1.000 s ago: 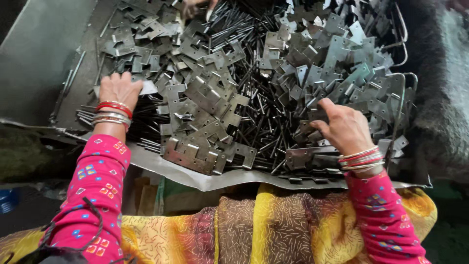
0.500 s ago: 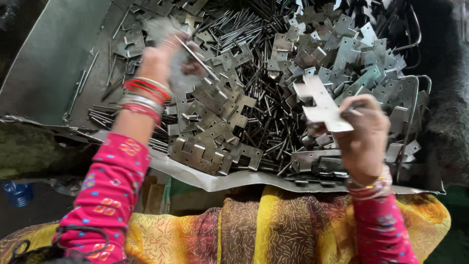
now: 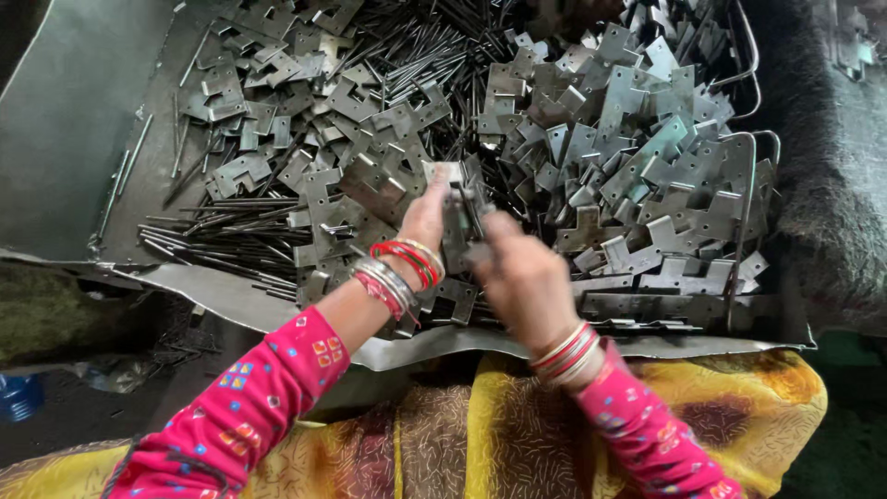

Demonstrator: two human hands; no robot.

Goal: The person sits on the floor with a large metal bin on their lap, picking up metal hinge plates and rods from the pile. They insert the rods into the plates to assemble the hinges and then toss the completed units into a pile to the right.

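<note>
My left hand (image 3: pixel 427 214) and my right hand (image 3: pixel 519 268) meet above the near middle of a metal tray (image 3: pixel 83 120). Between them they hold a grey metal hinge plate (image 3: pixel 455 205) and what looks like a thin dark pin; the fingers hide the join. Under the hands lies a heap of loose hinge plates (image 3: pixel 637 157) and a pile of thin dark metal pins (image 3: pixel 231 236). Both wrists wear red and silver bangles, with pink sleeves behind them.
The tray's bare grey left wall slopes up at the left. Its bent front lip (image 3: pixel 647 346) rests over my lap, covered in yellow patterned cloth (image 3: pixel 517 434). A dark fuzzy surface (image 3: pixel 822 185) lies right of the tray. A blue bottle (image 3: pixel 18 393) lies on the floor at left.
The hands were apart on the heap, the left on the pins, the right on plates. Each lifted a piece, the right a hinge plate, and they came together at the middle.
</note>
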